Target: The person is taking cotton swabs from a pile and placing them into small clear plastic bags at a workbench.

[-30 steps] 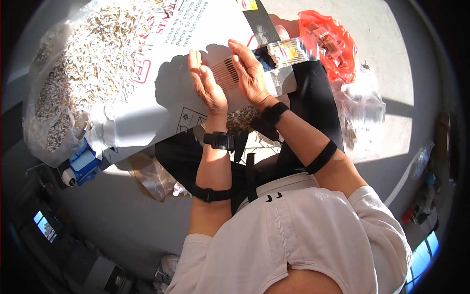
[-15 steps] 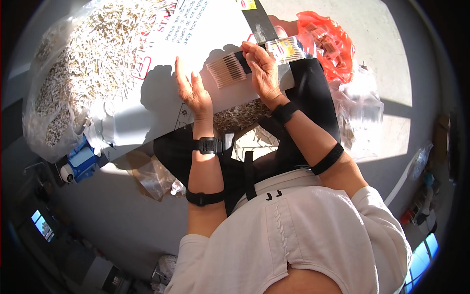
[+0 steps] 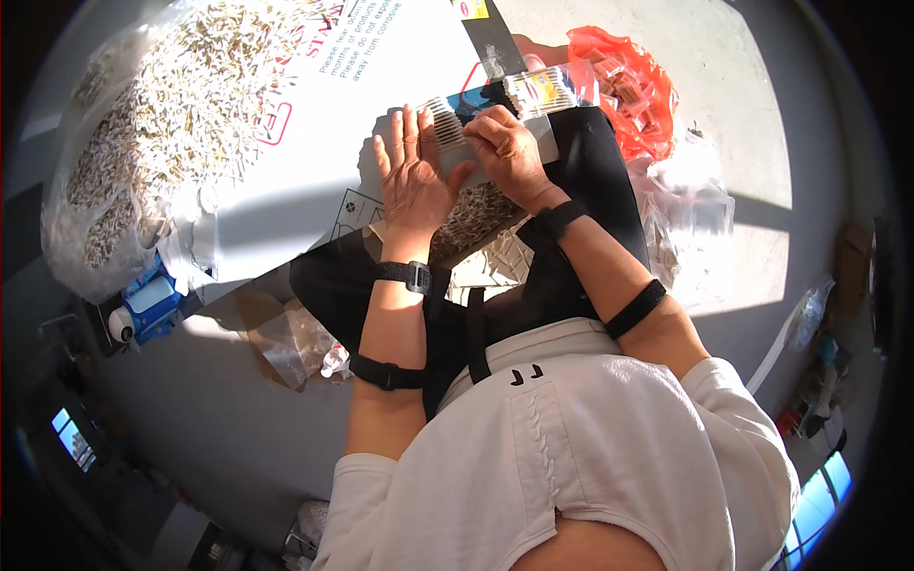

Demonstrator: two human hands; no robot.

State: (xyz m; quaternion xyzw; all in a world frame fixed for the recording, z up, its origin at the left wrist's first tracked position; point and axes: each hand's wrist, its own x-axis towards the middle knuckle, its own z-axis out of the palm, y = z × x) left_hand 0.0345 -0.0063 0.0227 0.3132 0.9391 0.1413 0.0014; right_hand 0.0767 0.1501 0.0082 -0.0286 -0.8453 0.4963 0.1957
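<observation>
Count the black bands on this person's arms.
4. Left arm: wrist band and band near the elbow. Right arm: wrist band and forearm band. None seems hidden.

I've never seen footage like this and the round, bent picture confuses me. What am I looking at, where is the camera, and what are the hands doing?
The camera sits on a person's head and looks down, so you see their own forearms and lap; the wide lens bends the edges. No machine is here, only two bare hands. The left hand lies flat, fingers spread, on a small flat pack of pale thin sticks. The right hand pinches the same pack from the other side. Left of them stands a large white sack with a heap of loose pale sticks. An orange plastic bag lies further right on the grey floor.
</observation>
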